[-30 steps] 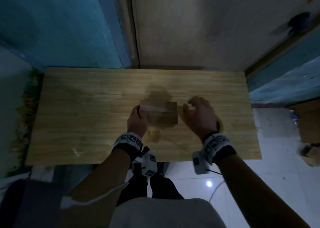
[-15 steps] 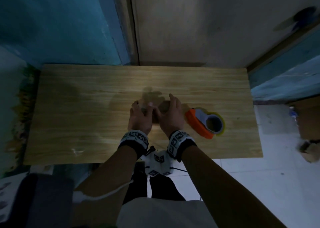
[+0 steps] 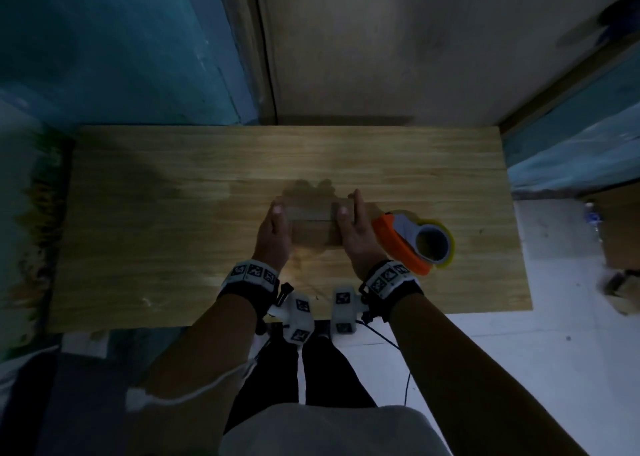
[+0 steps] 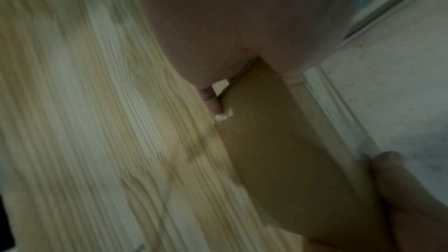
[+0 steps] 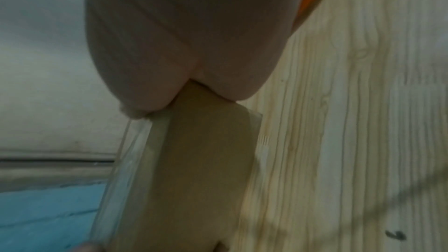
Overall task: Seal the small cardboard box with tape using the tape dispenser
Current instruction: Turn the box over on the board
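Two hands flank one small cardboard box (image 3: 313, 225) near the middle of the wooden surface (image 3: 173, 230): the left hand (image 3: 273, 235) and right hand (image 3: 356, 234) press its ends with straight fingers, grasping nothing. A clear tape strip seems to lie over the top seam, so sealing looks mostly done; smoothing the ends probably remains. One orange tape dispenser (image 3: 412, 241) lies just right of the box, untouched.
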{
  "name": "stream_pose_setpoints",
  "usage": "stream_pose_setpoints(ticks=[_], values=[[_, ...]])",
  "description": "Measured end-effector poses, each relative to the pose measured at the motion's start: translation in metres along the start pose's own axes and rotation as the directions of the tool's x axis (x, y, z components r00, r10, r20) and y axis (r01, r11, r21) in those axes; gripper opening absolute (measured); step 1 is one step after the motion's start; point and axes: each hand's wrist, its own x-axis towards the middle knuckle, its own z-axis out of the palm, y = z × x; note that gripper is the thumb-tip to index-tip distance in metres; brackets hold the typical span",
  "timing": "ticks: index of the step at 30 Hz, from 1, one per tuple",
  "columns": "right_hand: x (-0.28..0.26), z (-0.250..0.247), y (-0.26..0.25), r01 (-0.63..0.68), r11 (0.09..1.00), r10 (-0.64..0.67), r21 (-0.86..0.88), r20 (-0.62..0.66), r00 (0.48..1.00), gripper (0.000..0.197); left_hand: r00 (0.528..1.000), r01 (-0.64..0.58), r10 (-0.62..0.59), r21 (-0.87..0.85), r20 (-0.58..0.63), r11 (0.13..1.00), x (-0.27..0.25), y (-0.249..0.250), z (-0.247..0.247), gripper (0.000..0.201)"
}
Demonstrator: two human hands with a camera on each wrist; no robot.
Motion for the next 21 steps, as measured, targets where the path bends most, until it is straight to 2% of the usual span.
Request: stream_pose_setpoints(ticks=[2, 4, 6, 7, 9, 10, 11, 13, 14, 16, 18, 21], values=[[-0.001, -0.002, -0.001, -0.014, 1.000, 0.015, -0.021, 0.026, 1.000, 0.065, 0.998, 0.049, -0.049, -0.005, 0.050, 0.999, 0.003, 0.001, -0.003, 0.053], [-0.002, 0.000, -0.004, -0.004, 0.999, 0.005, -0.052, 0.025, 1.000, 0.064, 0.991, 0.069, -0.071, 0.017, 0.116, 0.997, 0.001, 0.008, -0.008, 0.052], [0.002, 0.001, -0.006, 0.015, 0.991, -0.014, -0.136, 0.009, 1.000, 0.063, 0.973, 0.094, -0.121, 0.139, 0.198, 0.986, -0.003, 0.019, -0.016, 0.053], [0.005, 0.000, -0.004, 0.019, 0.971, -0.023, -0.236, -0.015, 1.000, 0.063, 0.966, 0.097, -0.146, 0.221, 0.215, 0.970, -0.004, 0.023, -0.019, 0.057], [0.011, -0.002, -0.002, 0.025, 0.884, -0.065, -0.467, -0.069, 0.996, 0.064, 0.976, 0.113, -0.164, 0.306, 0.146, 0.945, -0.001, 0.026, -0.028, 0.064], [0.014, -0.004, 0.000, 0.036, 0.845, -0.085, -0.534, -0.066, 0.994, 0.066, 0.981, 0.123, -0.160, 0.287, 0.107, 0.950, 0.001, 0.027, -0.030, 0.061], [0.014, -0.006, -0.001, 0.053, 0.830, -0.099, -0.555, -0.054, 0.994, 0.068, 0.980, 0.121, -0.158, 0.261, 0.125, 0.958, -0.002, 0.032, -0.032, 0.054], [0.009, -0.008, -0.006, 0.086, 0.874, -0.129, -0.478, -0.058, 0.990, 0.068, 0.978, 0.075, -0.116, 0.226, 0.174, 0.971, -0.004, 0.039, -0.034, 0.047], [0.006, -0.009, -0.009, 0.114, 0.905, -0.155, -0.409, -0.069, 0.986, 0.067, 0.982, 0.067, -0.092, 0.152, 0.163, 0.986, -0.005, 0.043, -0.035, 0.046], [0.000, -0.009, -0.017, 0.143, 0.951, -0.174, -0.273, -0.096, 0.980, 0.069, 0.994, 0.093, -0.093, -0.006, 0.059, 0.996, -0.008, 0.048, -0.036, 0.045], [-0.003, -0.007, -0.021, 0.150, 0.979, -0.170, -0.135, -0.154, 0.973, 0.068, 0.997, 0.079, -0.080, -0.073, 0.000, 0.994, -0.008, 0.050, -0.037, 0.042], [-0.012, -0.006, -0.023, 0.196, 0.980, -0.187, 0.019, -0.225, 0.956, 0.052, 0.998, 0.015, -0.022, -0.147, -0.052, 0.989, -0.012, 0.051, -0.041, 0.029]])
